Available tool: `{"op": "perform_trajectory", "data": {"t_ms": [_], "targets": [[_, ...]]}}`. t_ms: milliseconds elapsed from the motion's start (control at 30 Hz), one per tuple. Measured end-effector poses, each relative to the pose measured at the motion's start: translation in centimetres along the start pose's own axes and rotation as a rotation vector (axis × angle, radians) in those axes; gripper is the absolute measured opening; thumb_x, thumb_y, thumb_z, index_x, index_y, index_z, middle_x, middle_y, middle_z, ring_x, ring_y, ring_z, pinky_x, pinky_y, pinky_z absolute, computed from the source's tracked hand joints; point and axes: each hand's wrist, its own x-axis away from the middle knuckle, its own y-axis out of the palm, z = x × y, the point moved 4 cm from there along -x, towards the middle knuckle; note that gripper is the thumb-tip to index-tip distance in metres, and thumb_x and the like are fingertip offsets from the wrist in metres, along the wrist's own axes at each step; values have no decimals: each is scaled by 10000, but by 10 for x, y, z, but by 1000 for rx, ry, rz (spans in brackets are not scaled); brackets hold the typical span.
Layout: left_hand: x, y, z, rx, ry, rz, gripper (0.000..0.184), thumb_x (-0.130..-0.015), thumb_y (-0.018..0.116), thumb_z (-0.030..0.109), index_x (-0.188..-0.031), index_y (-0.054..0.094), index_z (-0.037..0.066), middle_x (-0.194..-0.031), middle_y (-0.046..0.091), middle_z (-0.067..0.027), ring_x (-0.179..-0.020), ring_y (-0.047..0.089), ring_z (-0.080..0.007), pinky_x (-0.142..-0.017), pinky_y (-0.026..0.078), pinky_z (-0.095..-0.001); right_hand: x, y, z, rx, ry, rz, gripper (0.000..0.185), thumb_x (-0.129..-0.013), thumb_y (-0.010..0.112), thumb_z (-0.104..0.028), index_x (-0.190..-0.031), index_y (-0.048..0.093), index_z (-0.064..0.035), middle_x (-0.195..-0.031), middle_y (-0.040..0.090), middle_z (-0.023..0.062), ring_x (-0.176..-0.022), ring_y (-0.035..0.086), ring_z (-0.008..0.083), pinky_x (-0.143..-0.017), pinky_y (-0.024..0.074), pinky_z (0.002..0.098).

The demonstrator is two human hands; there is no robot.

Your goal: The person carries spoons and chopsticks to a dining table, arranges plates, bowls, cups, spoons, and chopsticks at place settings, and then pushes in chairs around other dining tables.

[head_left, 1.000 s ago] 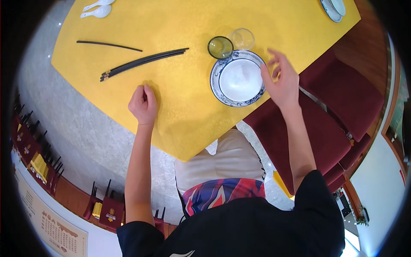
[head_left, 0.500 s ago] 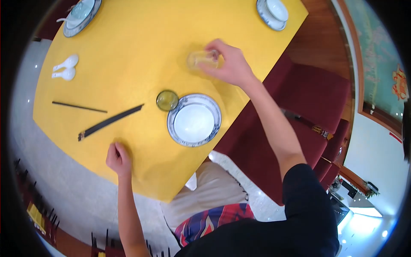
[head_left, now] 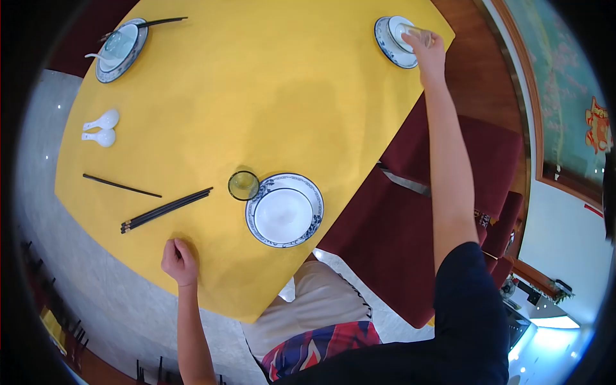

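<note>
My right hand [head_left: 431, 58] reaches to the far right of the yellow table and grips a clear drinking glass [head_left: 414, 30], tilted on its side. The glass is over or against the white bowl [head_left: 396, 27], which sits on a blue-patterned plate [head_left: 385, 49]; whether they touch I cannot tell. My left hand [head_left: 179, 263] rests as a closed fist near the table edge, with nothing visible in it. Just beyond it lies a bundle of black chopsticks [head_left: 167, 210]. Nearer the middle, a greenish glass [head_left: 243, 185] stands beside a white bowl [head_left: 283, 216] on a patterned plate [head_left: 317, 221].
One loose chopstick [head_left: 122, 185] and two white spoons, the upper spoon [head_left: 104, 120] and the lower spoon [head_left: 101, 137], lie on the left. At the far left is a plate [head_left: 139, 59] with bowl, glass, spoon and chopsticks. Maroon chairs [head_left: 385, 237] line the right edge.
My right hand has carried the clear glass from the table's middle to the bowl at the far right. The left fist stays by the edge. The view has shifted slightly.
</note>
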Motion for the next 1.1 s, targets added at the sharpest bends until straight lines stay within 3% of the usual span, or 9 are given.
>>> {"op": "perform_trajectory", "data": {"t_ms": [33, 133, 633, 733, 800, 900, 967, 1000, 1100], "targets": [[1, 0, -3, -4, 15, 2, 305, -943, 553, 56, -670, 421, 16, -574, 368, -103, -473, 345, -188, -446, 303, -315, -14, -5, 0, 332, -80, 51, 757, -710, 842, -333, -1263, 468, 24, -1132, 643, 146, -1044, 631, 255, -899, 502, 347], [-2, -2, 4, -17, 36, 17, 306, -944, 547, 50, -669, 417, 18, -575, 363, -103, -475, 340, -189, -446, 301, -312, -54, -16, 21, 640, -7, -18, 813, -650, 866, -370, -1266, 497, 13, -1129, 658, 151, -1029, 646, 251, -899, 505, 336], [-3, -3, -6, -45, 66, 7, 310, -937, 554, 29, -655, 426, 24, -555, 372, -94, -463, 343, -185, -440, 299, -308, -93, -1, 53, 985, -107, -296, 846, -653, 842, -438, -1305, 512, -10, -1189, 651, 184, -1100, 635, 308, -944, 495, 378], [-2, 0, -10, -41, 70, 42, 311, -935, 565, 38, -654, 431, 28, -549, 373, -97, -459, 345, -187, -437, 302, -316, -112, -17, 59, 1155, -424, -266, 797, -672, 829, -412, -1289, 529, -7, -1156, 655, 223, -1087, 631, 361, -919, 509, 418], [-5, -3, -7, -72, 46, 27, 310, -922, 589, 53, -657, 430, 35, -555, 374, -109, -458, 346, -192, -437, 308, -327, -86, 4, 5, 1030, -722, -331, 706, -704, 815, -324, -1276, 550, -5, -1123, 660, 250, -1070, 635, 378, -884, 525, 437], [-12, -1, -9, -68, 66, 35, 299, -906, 605, 65, -651, 451, 40, -540, 408, -100, -436, 396, -217, -434, 332, -331, 70, 79, -87, 772, -880, -316, 534, -806, 762, -203, -1270, 572, -20, -1251, 629, 155, -1158, 595, 298, -977, 466, 398], [-10, -1, -9, -64, 64, 37, 300, -906, 604, 63, -646, 455, 42, -538, 418, -98, -432, 405, -217, -432, 336, -327, 173, 122, -111, 573, -818, -641, 549, -794, 783, -211, -1277, 566, -63, -1277, 605, 120, -1186, 566, 279, -977, 451, 390], [-10, 0, -11, -74, 70, 37, 303, -903, 607, 61, -642, 456, 43, -539, 422, -95, -430, 404, -210, -430, 336, -322, 221, 145, -115, 484, -885, -724, 550, -764, 782, -338, -1230, 593, -118, -1209, 613, 115, -1085, 606, 301, -928, 490, 397], [-9, 5, -10, -72, 104, 14, 304, -898, 615, 54, -636, 460, 42, -537, 421, -88, -427, 398, -190, -424, 326, -309, 307, 183, -120, 516, -873, -847, 569, -746, 786, -375, -1227, 592, -139, -1187, 616, 122, -1064, 616, 293, -885, 503, 395]]}}
